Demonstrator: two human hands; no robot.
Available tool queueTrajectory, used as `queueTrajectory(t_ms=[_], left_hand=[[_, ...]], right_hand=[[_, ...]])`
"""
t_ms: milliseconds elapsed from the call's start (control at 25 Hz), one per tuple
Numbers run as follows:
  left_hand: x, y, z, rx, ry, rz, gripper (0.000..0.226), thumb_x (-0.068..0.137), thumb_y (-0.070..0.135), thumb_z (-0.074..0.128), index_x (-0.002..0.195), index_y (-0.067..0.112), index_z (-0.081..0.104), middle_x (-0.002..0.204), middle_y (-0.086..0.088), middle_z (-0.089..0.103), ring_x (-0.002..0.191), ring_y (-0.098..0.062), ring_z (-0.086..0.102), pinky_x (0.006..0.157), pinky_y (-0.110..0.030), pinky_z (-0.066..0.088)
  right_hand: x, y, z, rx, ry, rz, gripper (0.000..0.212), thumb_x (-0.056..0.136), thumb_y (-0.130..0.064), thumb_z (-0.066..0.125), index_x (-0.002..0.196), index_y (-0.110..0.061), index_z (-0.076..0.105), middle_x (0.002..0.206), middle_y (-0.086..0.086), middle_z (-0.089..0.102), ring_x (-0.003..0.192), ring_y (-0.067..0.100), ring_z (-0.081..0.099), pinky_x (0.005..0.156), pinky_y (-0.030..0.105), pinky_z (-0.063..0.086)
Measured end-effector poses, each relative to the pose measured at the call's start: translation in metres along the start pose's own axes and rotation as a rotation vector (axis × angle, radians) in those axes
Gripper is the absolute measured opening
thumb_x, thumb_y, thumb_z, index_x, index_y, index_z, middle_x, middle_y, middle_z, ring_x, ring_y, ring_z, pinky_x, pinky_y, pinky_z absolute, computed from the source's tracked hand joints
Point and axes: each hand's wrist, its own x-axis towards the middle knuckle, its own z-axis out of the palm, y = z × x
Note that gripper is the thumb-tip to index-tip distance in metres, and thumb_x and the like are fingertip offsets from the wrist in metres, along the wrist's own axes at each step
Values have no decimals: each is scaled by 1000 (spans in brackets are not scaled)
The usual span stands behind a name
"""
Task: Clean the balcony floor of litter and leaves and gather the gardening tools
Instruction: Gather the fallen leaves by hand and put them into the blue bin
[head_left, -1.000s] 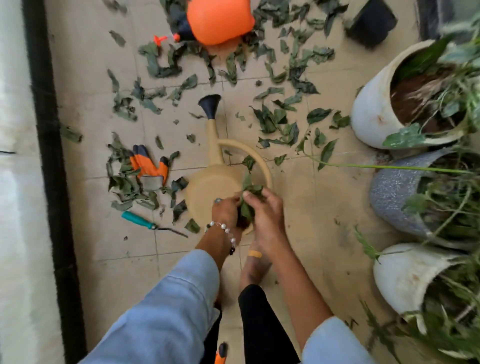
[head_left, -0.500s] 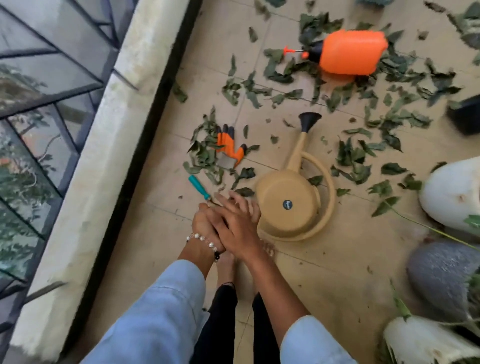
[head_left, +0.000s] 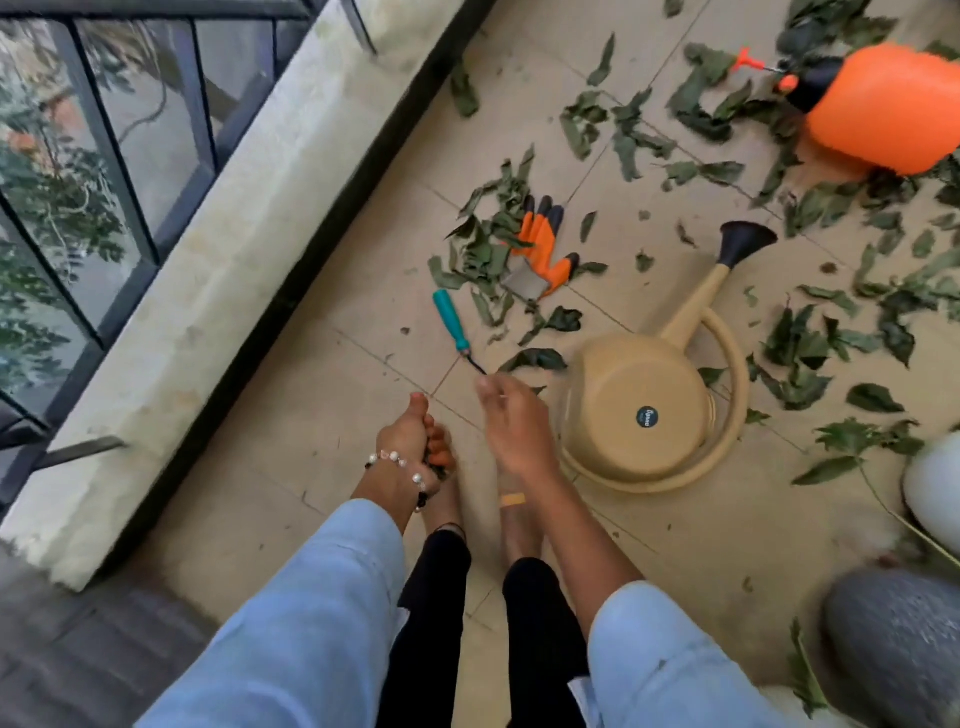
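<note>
Tan watering can (head_left: 636, 415) on its side, contents seemingly hidden.

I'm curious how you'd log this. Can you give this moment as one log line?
left hand: grips leaves | right hand: open, reaching toward teal-handled tool | watering can: on its side | glove: on floor among leaves

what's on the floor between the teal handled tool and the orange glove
In the head view, a few loose green leaves lie on the tiles between the teal-handled tool and the orange glove; nothing else sits in that gap.
</note>
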Motion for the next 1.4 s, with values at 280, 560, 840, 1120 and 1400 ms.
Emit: queueTrajectory(t_ms=[280, 560, 840, 1120, 1400], left_hand=[[64, 27, 11, 14, 97, 36, 45, 96, 32, 53, 59, 18, 32, 37, 4, 29, 30, -10, 19, 36, -11, 16], [128, 16, 8, 86, 99, 58, 41, 96, 32, 55, 60, 15, 43, 51, 0, 40, 31, -9, 27, 35, -12, 21], [129, 23, 11, 126, 116, 57, 40, 96, 33, 55, 60, 15, 46, 56, -1, 44, 33, -9, 30, 35, -14, 23], [115, 19, 21, 185, 112, 56, 39, 97, 31, 53, 66, 9, 54, 60, -5, 51, 35, -9, 37, 33, -13, 25], [56, 21, 58, 186, 139, 50, 45, 100, 46, 42, 103, 7, 63, 82, -13, 61, 65, -22, 60, 39, -17, 37]], right_hand=[[66, 105, 44, -611, -497, 247, 48, 90, -20, 57, 137, -22, 46, 152, 18, 12, 132, 37, 30, 110, 35, 30], [99, 133, 78, -723, -228, 38, 29, 91, -2, 47, 119, -2, 56, 131, 18, 46, 116, 27, 48, 93, 29, 41], [147, 127, 64, -471, 85, 195, 58, 90, 5, 50, 142, -13, 33, 92, 12, 61, 85, 28, 62, 72, 39, 53], [136, 109, 60, -126, 222, 212, 21, 88, -3, 61, 106, -9, 69, 100, 12, 65, 92, 23, 64, 80, 27, 51], [74, 36, 5, 401, 115, 186, 17, 80, -7, 72, 96, -12, 71, 90, -8, 64, 82, 2, 60, 78, 21, 50]])
